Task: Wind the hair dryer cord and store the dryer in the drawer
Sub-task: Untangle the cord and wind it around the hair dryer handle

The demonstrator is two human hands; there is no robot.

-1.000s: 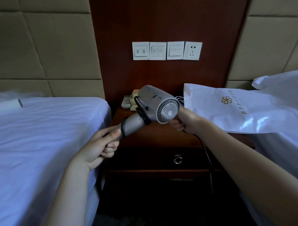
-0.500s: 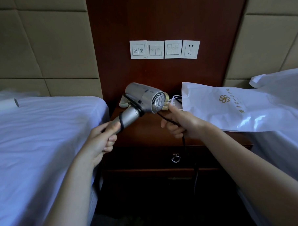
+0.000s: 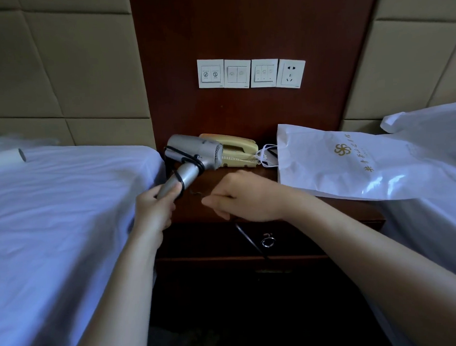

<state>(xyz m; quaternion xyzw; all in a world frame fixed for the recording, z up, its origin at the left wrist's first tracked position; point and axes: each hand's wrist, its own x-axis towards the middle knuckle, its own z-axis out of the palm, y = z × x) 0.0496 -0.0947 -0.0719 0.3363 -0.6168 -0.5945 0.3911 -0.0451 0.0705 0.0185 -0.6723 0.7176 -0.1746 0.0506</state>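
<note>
1. Head view: the left grip (image 3: 155,210) is wrapped tight round the handle of the hair dryer (image 3: 194,154). It holds the dryer tilted above the left end of the bench (image 3: 209,180), just in front of a yellow telephone (image 3: 237,147).
2. Several black loops of the cord (image 3: 248,238) lie round the joint of handle and barrel.
3. The right grip (image 3: 238,198), slightly blurred, hangs over the bench's front edge with its fingers curled on the cord. The free length slants down from under the palm.
4. That length crosses the front of the drawer (image 3: 198,239), which is closed, and passes beside its ring pull (image 3: 267,241).
5. A white bag (image 3: 352,164) lies on the bench's right side, and a bed (image 3: 54,219) stands to the left.
</note>
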